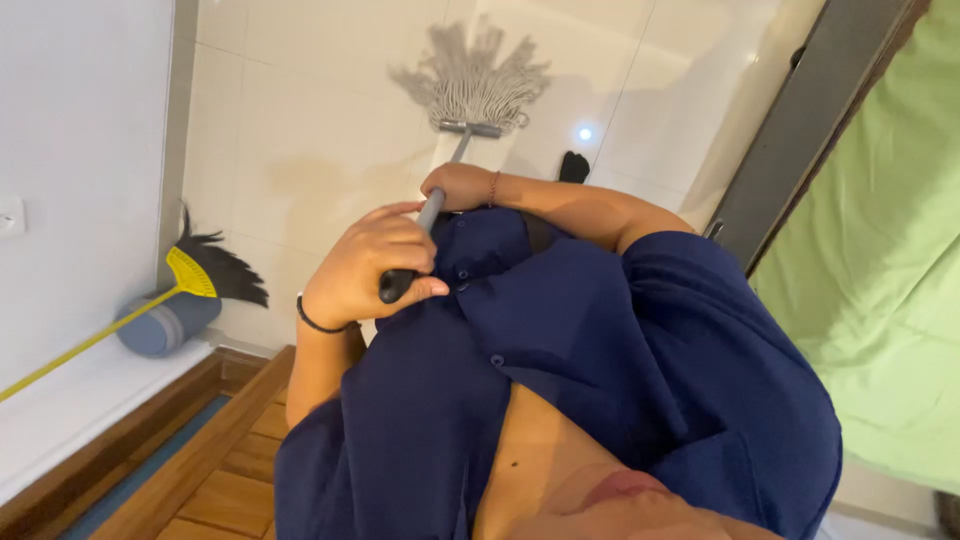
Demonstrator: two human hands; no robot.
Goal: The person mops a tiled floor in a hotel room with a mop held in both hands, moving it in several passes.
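A mop with grey strings (470, 85) rests spread on the white tiled floor (300, 130), its grey handle (432, 210) running up toward my chest. My left hand (365, 265), a black band on its wrist, is closed around the black top end of the handle. My right hand (455, 185), wearing a thin bracelet, grips the handle lower down, just above the mop's metal clamp. My dark blue shirt (600, 370) fills the lower middle of the view.
A yellow broom with black bristles (200, 270) leans at the left wall beside a blue-grey cylinder (165, 325). A wooden frame (190, 450) lies at lower left. A green sheet (880, 250) and a grey post (810, 120) stand on the right. My dark sock (573, 166) shows near the mop.
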